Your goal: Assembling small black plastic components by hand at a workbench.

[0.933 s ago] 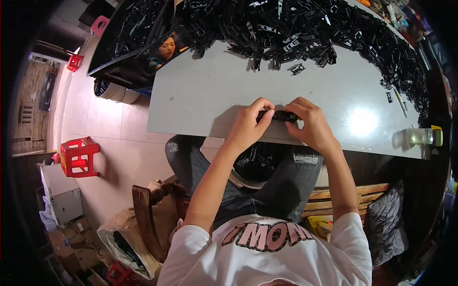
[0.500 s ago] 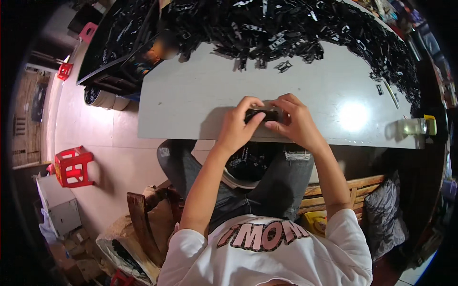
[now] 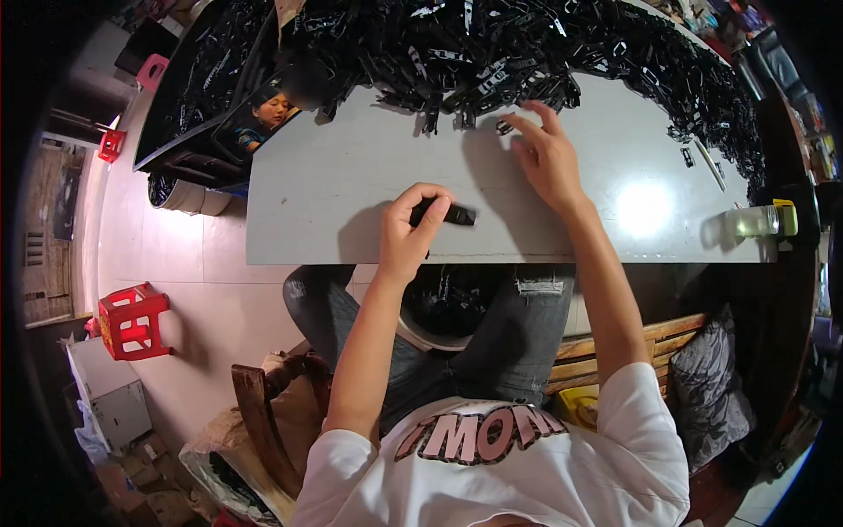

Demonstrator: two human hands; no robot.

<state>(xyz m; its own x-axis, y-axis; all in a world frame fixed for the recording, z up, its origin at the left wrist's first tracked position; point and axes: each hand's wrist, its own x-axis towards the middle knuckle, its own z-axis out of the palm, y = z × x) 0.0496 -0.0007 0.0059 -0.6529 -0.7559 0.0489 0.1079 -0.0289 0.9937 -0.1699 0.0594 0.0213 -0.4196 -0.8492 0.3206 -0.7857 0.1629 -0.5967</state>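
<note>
My left hand is closed around a small, flat black plastic piece, held just over the grey tabletop near its front edge. One end of the piece sticks out to the right past my thumb. Farther out, my right hand reaches over the table, fingers apart and gripping nothing. Its fingertips are close to a small black part with a shiny area. Beyond them lies a wide heap of black plastic parts.
Right of the glare, a thin stick lies near the heap. A clear jar with a yellow-green lid lies at the table's right end. A bucket of dark parts stands between my knees. A red stool is on the floor at left.
My hands were together around the black piece. My right hand has let go and moved out toward the heap with its fingers spread, while my left keeps the piece slightly further left.
</note>
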